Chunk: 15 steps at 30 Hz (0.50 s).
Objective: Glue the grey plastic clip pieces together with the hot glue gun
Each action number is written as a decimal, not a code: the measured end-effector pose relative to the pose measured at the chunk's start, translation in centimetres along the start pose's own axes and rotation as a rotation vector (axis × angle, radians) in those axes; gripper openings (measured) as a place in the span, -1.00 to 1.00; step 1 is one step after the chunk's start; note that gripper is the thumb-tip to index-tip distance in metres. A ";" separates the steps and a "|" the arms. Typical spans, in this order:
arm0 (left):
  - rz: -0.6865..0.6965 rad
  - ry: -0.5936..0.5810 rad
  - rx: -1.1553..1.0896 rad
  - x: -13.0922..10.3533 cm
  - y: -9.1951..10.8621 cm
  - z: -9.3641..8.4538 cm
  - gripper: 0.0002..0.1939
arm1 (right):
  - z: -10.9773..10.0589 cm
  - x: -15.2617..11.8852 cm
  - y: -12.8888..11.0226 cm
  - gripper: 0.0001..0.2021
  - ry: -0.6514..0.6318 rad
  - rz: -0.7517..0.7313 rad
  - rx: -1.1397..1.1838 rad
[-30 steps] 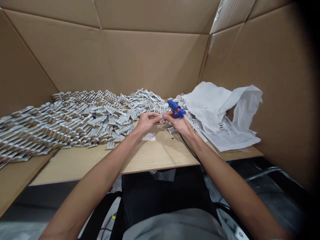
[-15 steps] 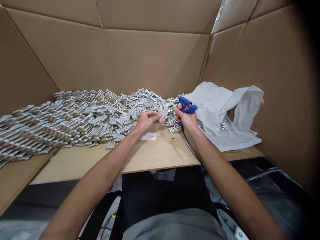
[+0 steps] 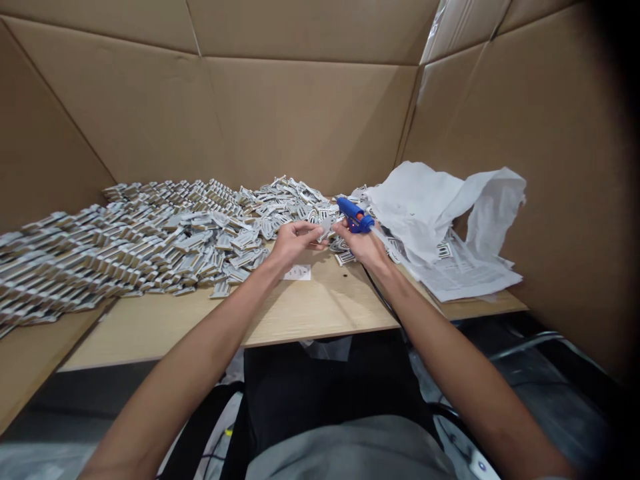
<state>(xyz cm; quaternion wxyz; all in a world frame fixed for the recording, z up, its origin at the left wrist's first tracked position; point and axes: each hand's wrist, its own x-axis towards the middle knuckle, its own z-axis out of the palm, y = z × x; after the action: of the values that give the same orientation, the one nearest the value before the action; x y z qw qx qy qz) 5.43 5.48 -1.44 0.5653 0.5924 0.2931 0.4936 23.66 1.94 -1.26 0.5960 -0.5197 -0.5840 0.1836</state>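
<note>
Worktop [image 3: 320,313]: wooden
Left hand [image 3: 296,241]: pinching grey piece [image 3: 327,227]
Right hand [image 3: 369,245]: gripping glue gun [image 3: 354,212]
Gluing: likely step, I'd say; next needs steadiness

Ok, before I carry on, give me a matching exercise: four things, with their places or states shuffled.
1. Glue gun
2. Small grey piece
3. White sheet
4. Paper slip

A. Flat on the table
B. Held in the right hand
C. Crumpled, at the far right
D. Pinched in the left hand

Pairs: 1-B, 2-D, 3-C, 4-A
</note>
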 end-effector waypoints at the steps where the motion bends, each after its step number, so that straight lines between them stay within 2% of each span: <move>1: 0.001 0.001 0.010 0.0 0.0 0.0 -0.75 | 0.0 -0.1 -0.1 -0.77 0.018 -0.006 -0.006; 8: 0.013 -0.035 0.046 -0.2 -0.1 0.1 -0.79 | -0.3 -0.2 -0.7 -0.75 -0.072 -0.028 0.048; 15: 0.040 -0.091 0.110 -0.4 0.0 0.1 -0.75 | 0.3 -0.3 -0.7 -0.76 0.006 -0.048 0.041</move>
<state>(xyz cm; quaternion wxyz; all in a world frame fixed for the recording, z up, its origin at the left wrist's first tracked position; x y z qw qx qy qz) 5.39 5.11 -1.57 0.5345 0.6501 0.2819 0.4607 23.06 1.52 -0.89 0.6126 -0.4937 -0.5905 0.1794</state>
